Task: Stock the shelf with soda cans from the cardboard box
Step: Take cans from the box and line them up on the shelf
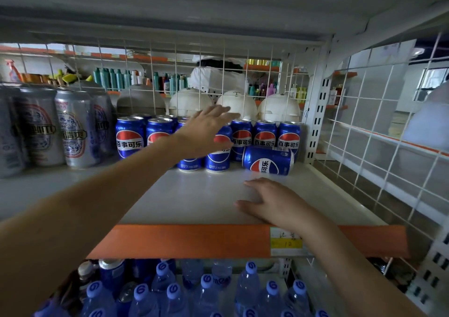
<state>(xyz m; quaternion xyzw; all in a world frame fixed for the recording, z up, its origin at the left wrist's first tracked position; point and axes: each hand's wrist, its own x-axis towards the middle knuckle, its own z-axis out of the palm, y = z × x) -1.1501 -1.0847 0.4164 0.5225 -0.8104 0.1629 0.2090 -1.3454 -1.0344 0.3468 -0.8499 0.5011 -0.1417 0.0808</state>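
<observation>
Left hand (206,129) reached across centre frame, over the upright soda cans (264,134) massed at the back of the shelf (194,195). Its fingers (218,112) were straight and loosely spread, holding nothing. The palm hid a couple of cans; contact with their tops unclear. Right hand (269,202) lay flat on the shelf, lower right of centre, fingers relaxed and open, also empty. One tipped can (267,160) lay on its side just in front of the right-end cans, centre right, near the right fingertips but apart from them. Silver beer cans (73,129) stood at left. Water bottles (206,290) filled the level below, bottom of frame. An orange edge strip (182,240) with a price tag (286,244) ran along the shelf front. Cardboard box not in view.

Step, as judged: arranging cans on the shelf, not fetching from the box. Next move probably called for the right hand to go forward, wrap round the tipped can's body, stand it upright and slide it into line with the front cans. The front half of the shelf held no cans, so much stocking was left.
</observation>
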